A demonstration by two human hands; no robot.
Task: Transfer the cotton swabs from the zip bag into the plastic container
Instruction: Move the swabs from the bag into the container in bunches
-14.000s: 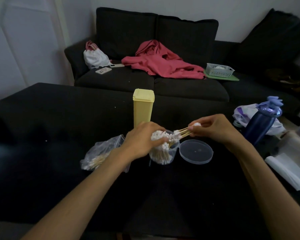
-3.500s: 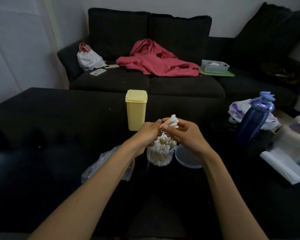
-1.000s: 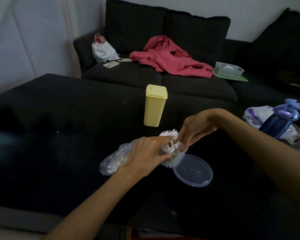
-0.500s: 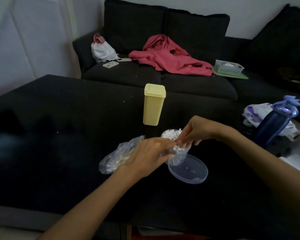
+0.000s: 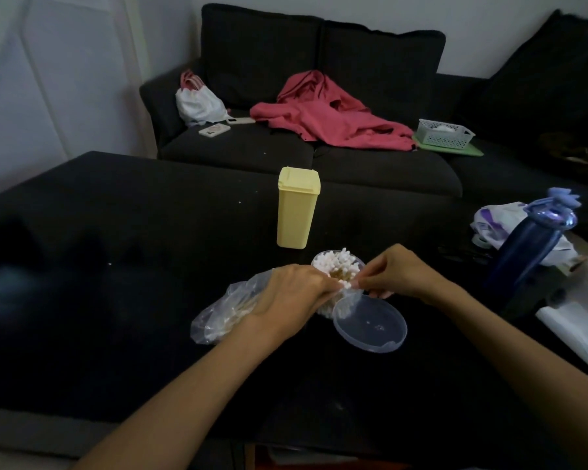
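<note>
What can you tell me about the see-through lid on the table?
The clear plastic lid is round and shallow, with a low rim. It lies flat on the dark table, off the container of cotton swabs, its far edge overlapping the container's base in this view. It looks empty but for a few glints. Both hands work just above its far edge; neither plainly touches it.

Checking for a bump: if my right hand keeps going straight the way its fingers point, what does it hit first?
Probably the left hand: the right hand points leftward, fingertips nearly meeting over the plastic container.
</note>
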